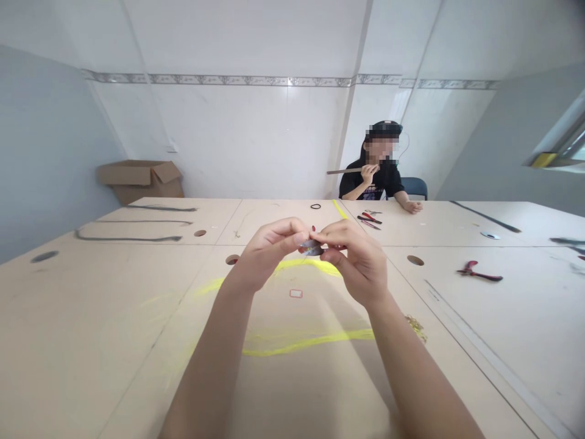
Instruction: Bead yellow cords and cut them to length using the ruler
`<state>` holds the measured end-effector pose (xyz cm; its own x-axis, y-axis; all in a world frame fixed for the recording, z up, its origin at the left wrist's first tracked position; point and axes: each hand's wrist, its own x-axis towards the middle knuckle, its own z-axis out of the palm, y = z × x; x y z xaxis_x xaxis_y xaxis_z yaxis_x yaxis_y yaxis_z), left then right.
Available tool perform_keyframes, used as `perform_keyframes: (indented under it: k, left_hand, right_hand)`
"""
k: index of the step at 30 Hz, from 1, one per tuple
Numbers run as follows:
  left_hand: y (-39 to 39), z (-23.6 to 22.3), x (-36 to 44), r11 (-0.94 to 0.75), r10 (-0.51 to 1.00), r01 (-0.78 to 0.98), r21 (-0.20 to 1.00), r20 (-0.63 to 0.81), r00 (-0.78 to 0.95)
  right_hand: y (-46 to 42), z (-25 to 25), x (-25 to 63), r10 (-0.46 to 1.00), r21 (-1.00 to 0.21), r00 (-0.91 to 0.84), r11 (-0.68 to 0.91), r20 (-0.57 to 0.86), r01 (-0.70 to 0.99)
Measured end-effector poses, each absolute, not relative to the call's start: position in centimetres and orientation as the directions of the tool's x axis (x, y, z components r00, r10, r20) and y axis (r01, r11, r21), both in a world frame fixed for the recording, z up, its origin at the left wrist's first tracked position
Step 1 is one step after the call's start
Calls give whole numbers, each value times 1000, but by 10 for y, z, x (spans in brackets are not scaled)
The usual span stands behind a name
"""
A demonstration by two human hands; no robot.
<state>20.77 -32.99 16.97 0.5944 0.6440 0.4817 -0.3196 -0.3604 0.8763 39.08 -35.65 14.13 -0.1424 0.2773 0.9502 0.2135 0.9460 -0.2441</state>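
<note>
My left hand (276, 247) and my right hand (356, 256) meet over the middle of the table, fingertips pinched close together. Between them show the grey metal jaws of what look like small pliers (313, 247), with bits of red handle beside my right fingers. My right hand is closed around these pliers; most of the handle is hidden. The left thumb and forefinger pinch at the jaw end, on something too small to make out. Below the hands, bright yellow thread (311, 342) lies in long strands across the table, with another stretch passing just behind the wrists.
Gold-coloured small pieces (415, 329) lie beside my right forearm. Red-handled pliers (479, 272) rest to the right, more tools (369, 219) farther back. Dark cords (132, 238) lie at left. Across the table (114, 305) sits a person (377, 174) holding a flat stick. A cardboard box (141, 177) stands behind.
</note>
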Motion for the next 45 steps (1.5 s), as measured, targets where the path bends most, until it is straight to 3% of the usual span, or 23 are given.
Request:
perform_keyframes:
  k: [45]
  left_hand:
    - [-325,168,209,-390,657,-324,862,507,557]
  right_hand:
    - [-357,144,395,265,-234,-106,943,959,237]
